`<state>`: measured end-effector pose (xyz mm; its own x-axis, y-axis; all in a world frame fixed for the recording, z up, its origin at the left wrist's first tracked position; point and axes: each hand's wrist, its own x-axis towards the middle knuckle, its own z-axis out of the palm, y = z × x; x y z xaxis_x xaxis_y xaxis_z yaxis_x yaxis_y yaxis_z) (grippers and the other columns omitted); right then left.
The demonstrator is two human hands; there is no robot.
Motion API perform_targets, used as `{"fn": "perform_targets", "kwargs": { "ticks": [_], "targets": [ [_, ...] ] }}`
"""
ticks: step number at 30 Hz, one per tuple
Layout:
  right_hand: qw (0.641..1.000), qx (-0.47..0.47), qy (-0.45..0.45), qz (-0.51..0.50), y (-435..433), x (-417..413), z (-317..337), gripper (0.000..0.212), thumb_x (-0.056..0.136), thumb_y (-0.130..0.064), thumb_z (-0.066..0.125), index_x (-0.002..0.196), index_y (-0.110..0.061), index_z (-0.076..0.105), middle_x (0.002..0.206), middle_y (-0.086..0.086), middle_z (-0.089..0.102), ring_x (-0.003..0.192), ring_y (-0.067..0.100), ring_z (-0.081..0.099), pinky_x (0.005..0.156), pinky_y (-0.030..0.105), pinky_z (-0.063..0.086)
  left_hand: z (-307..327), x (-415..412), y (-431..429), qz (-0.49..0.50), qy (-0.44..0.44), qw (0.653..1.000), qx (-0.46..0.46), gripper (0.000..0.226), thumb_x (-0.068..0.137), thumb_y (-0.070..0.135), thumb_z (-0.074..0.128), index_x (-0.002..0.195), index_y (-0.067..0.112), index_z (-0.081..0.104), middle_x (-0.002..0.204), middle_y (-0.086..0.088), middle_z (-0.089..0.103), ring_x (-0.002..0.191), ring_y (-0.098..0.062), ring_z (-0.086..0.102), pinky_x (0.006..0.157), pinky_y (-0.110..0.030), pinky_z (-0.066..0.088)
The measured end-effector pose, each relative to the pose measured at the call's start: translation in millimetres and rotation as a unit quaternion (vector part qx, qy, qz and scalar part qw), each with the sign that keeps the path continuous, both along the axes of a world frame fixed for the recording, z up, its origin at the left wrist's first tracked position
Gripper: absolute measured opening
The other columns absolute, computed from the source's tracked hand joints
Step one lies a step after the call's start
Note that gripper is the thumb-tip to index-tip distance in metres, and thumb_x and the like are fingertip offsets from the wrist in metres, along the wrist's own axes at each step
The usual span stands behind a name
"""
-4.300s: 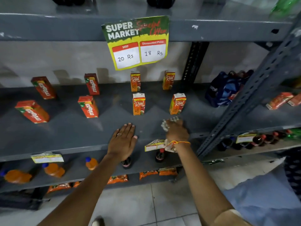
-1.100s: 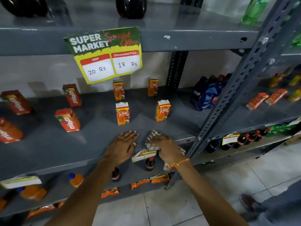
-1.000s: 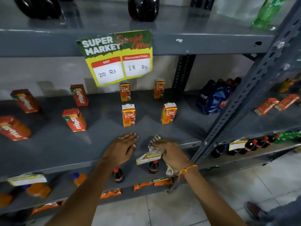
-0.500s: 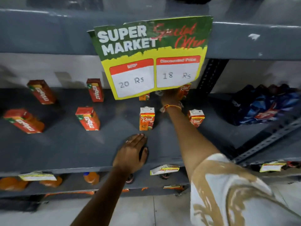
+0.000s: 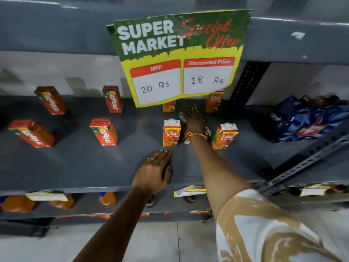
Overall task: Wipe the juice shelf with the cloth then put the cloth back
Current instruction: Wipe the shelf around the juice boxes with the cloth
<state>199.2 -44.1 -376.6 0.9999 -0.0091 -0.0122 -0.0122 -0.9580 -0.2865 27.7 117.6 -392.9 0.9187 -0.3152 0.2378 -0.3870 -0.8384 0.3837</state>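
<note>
Pressing cloth point(image 5: 207, 129) flat under right hand point(image 5: 192, 120), far back on juice shelf point(image 5: 75, 163) between two cartons point(image 5: 171, 132); fingers spread over it. Resting left hand point(image 5: 154, 172) open, palm down, near front edge.

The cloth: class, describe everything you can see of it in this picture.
The cloth is pale with a dark check, soft and crumpled. Most of it is hidden under the right hand, which presses it flat on the grey juice shelf. Bits show beyond the fingertips, beside the wrist and below it. It lies in the gap between the Real cartons, toward the back.
</note>
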Motion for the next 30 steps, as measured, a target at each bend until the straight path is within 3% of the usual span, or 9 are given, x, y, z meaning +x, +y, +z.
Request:
{"fn": "perform_targets", "kwargs": {
  "ticks": [3,6,12,15,18,22,26,30],
  "targets": [
    [0.999,0.022,-0.037,-0.011,3,-41,-12,0.054,0.09,-0.022,0.046,0.141,-0.03,0.031,0.157,0.003,0.021,0.145,0.03,0.015,0.121,0.047,0.015,3,-3,-1,0.003,-0.005,1.0,-0.001,0.05,0.082,0.029,0.035,0.119,0.005,0.058,0.123,-0.014,0.061,0.116,-0.028,0.052,0.103,-0.033,0.033],
    [0.998,0.035,-0.056,-0.005,5,-83,-4,0.054,0.089,-0.009,0.044,0.141,-0.022,0.035,0.157,0.009,0.022,0.145,0.031,0.016,0.122,0.043,0.013,2,-3,-1,0.01,0.002,1.0,-0.003,0.052,0.082,0.03,0.032,0.121,0.005,0.057,0.125,-0.013,0.06,0.119,-0.026,0.05,0.103,-0.034,0.034],
    [0.998,0.059,0.015,0.0,0,-140,5,0.064,0.082,0.0,0.051,0.141,-0.02,0.035,0.156,0.007,0.023,0.143,0.036,0.016,0.12,0.047,0.017,2,-4,0,0.008,0.005,1.0,-0.008,0.054,0.081,0.03,0.03,0.118,0.002,0.058,0.123,-0.016,0.061,0.117,-0.028,0.052,0.101,-0.039,0.038],
    [0.992,0.112,-0.009,0.051,-11,-164,5,0.062,0.078,0.009,0.051,0.135,-0.015,0.046,0.152,0.008,0.033,0.142,0.031,0.024,0.121,0.041,0.018,3,-5,1,0.004,0.0,1.0,-0.005,0.055,0.081,0.029,0.029,0.116,0.0,0.059,0.121,-0.017,0.062,0.116,-0.029,0.054,0.101,-0.041,0.037],
    [0.981,0.167,-0.001,0.1,-40,-195,8,0.061,0.072,0.021,0.048,0.123,-0.011,0.059,0.145,0.008,0.046,0.138,0.025,0.034,0.118,0.025,0.017,4,-6,3,0.001,0.001,1.0,-0.006,0.055,0.082,0.03,0.029,0.116,0.001,0.06,0.121,-0.017,0.062,0.115,-0.03,0.054,0.101,-0.042,0.035],
    [0.972,0.175,0.033,0.152,-86,-232,18,0.062,0.069,0.024,0.043,0.112,-0.014,0.067,0.138,0.004,0.054,0.135,0.014,0.037,0.12,0.031,0.019,3,-14,16,-0.004,-0.002,1.0,-0.002,0.051,0.084,0.031,0.031,0.114,0.004,0.063,0.119,-0.014,0.064,0.113,-0.028,0.056,0.099,-0.042,0.038],
    [0.969,0.199,0.031,0.14,-83,-228,39,0.064,0.071,0.026,0.037,0.113,-0.012,0.066,0.139,0.003,0.053,0.136,0.015,0.036,0.12,0.036,0.025,2,-18,29,-0.015,-0.002,1.0,0.022,0.049,0.086,0.03,0.031,0.116,0.006,0.062,0.121,-0.013,0.062,0.114,-0.028,0.056,0.099,-0.046,0.039],
    [0.977,0.171,0.031,0.122,-44,-198,40,0.067,0.074,0.026,0.035,0.124,-0.011,0.058,0.147,0.007,0.042,0.141,0.022,0.028,0.12,0.029,0.014,7,-18,30,-0.029,0.009,0.999,0.042,0.048,0.088,0.029,0.03,0.12,0.009,0.059,0.127,-0.014,0.058,0.117,-0.03,0.053,0.099,-0.049,0.039]
  ]
}}
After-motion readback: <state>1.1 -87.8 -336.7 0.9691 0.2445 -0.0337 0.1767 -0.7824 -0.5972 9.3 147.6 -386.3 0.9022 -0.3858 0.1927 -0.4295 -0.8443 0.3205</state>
